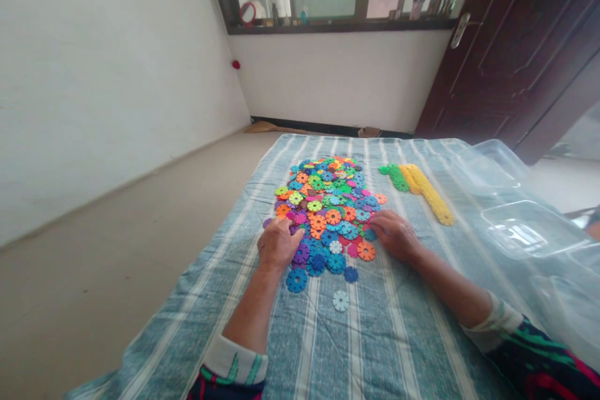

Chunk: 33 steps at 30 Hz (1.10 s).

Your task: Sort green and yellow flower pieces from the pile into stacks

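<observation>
A pile of flat, multicoloured snowflake-shaped plastic discs [330, 206] lies on a blue-and-white striped cloth [375, 337]. My left hand [277, 242] rests at the pile's near left edge, fingers curled down onto purple and blue discs. At the near right edge my right hand [395, 235] lies with its fingers bent onto the discs. Whether either hand holds a disc is hidden. A white disc [340, 300] and a blue disc [297, 280] lie apart, nearer to me. Rows of joined discs stand to the right: a green one [397, 177] and yellow ones [429, 194].
Clear plastic containers and lids [529, 228] lie on the cloth at the right. A bare floor [117, 250] runs along the left to a white wall. A dark wooden door [520, 50] stands open at the back right, under a window sill with small items.
</observation>
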Tool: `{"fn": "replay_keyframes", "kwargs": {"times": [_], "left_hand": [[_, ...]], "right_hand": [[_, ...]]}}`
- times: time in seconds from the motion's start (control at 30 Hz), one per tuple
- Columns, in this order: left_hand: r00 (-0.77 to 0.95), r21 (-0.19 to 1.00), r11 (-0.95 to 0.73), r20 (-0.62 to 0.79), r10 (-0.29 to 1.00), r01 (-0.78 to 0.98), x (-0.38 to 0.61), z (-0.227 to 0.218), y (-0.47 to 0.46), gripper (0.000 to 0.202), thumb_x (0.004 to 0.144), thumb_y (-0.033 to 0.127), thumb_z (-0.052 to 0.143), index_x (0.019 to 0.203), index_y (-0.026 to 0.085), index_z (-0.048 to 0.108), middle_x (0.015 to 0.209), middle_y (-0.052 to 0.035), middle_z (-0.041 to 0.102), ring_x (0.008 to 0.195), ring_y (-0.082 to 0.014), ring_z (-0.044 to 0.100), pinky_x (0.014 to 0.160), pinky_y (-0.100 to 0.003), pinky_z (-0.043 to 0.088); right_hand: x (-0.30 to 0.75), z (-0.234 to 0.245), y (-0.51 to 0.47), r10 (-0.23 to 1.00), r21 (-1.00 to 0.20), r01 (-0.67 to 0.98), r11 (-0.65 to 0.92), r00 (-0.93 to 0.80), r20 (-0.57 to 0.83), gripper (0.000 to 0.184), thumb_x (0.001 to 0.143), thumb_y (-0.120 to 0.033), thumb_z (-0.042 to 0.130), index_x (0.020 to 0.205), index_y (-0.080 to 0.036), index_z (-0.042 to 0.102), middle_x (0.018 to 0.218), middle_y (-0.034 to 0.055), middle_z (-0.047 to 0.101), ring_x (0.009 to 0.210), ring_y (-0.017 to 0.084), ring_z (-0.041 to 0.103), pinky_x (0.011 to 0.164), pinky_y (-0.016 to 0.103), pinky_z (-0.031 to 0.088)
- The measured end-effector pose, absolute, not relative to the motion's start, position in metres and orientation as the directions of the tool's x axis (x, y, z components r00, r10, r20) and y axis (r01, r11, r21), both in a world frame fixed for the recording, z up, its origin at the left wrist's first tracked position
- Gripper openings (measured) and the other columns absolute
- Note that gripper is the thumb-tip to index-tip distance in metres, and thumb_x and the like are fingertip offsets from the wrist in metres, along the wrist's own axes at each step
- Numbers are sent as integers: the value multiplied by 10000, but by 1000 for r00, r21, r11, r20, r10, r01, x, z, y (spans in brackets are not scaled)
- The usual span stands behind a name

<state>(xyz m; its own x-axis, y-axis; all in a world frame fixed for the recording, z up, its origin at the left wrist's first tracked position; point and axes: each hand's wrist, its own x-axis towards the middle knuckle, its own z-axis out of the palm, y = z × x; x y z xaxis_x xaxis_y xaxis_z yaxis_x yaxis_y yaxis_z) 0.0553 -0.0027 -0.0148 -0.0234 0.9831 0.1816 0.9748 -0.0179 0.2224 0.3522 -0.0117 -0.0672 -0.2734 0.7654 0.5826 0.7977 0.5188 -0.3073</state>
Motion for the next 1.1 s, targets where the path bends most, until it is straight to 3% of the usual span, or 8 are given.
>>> {"fn": "replay_keyframes", "kwargs": {"times": [0.23, 0.37, 0.5, 0.73, 0.9, 1.1], "left_hand": [[43, 161, -75, 193, 980, 984, 56, -15, -3, 313, 859, 383, 529, 970, 162, 720, 996, -117, 673, 932, -231, 628, 780, -300, 463], [70, 151, -104, 216, 974, 983, 57, -13, -3, 293, 876, 342, 487, 888, 157, 714, 944, -110, 697, 896, -223, 631, 750, -292, 437], [32, 134, -66, 243, 969, 989, 55, -11, -3, 320, 900, 316, 425, 782, 168, 684, 842, -97, 701, 791, -203, 629, 667, -283, 384], [-48, 145, 6, 289, 956, 989, 47, -11, 1, 288, 874, 191, 386, 750, 159, 644, 759, -106, 678, 675, -183, 589, 598, -282, 310], [-95, 275, 2, 326, 941, 962, 44, -9, 0, 280, 874, 219, 373, 706, 178, 593, 704, -73, 651, 643, -164, 559, 600, -271, 316], [57, 567, -249, 335, 940, 785, 59, -7, -8, 319, 882, 353, 355, 653, 202, 518, 589, 2, 542, 604, -133, 520, 601, -234, 378]], "right_hand": [[354, -64, -12, 792, -354, 788, 505, -260, 552, 208, 925, -208, 518, 863, -219, 716, 994, 63, 701, 948, 193, 622, 856, 318, 496], [355, -64, -12, 793, -361, 783, 506, -258, 552, 197, 918, -205, 527, 876, -222, 718, 1010, 62, 703, 946, 194, 629, 859, 322, 502], [355, -64, -12, 797, -377, 773, 511, -261, 544, 192, 915, -208, 534, 871, -226, 720, 985, 57, 702, 950, 193, 627, 867, 322, 501], [355, -65, -12, 797, -366, 777, 512, -272, 539, 211, 924, -211, 518, 856, -220, 718, 970, 60, 697, 943, 187, 619, 870, 319, 494], [351, -61, -15, 775, -318, 797, 513, -270, 572, 219, 927, -200, 495, 868, -211, 706, 948, 75, 691, 933, 199, 614, 848, 328, 497], [331, -46, -25, 725, -366, 724, 585, -264, 636, 202, 933, -216, 487, 909, -222, 687, 908, 75, 692, 894, 196, 622, 824, 333, 504]]}}
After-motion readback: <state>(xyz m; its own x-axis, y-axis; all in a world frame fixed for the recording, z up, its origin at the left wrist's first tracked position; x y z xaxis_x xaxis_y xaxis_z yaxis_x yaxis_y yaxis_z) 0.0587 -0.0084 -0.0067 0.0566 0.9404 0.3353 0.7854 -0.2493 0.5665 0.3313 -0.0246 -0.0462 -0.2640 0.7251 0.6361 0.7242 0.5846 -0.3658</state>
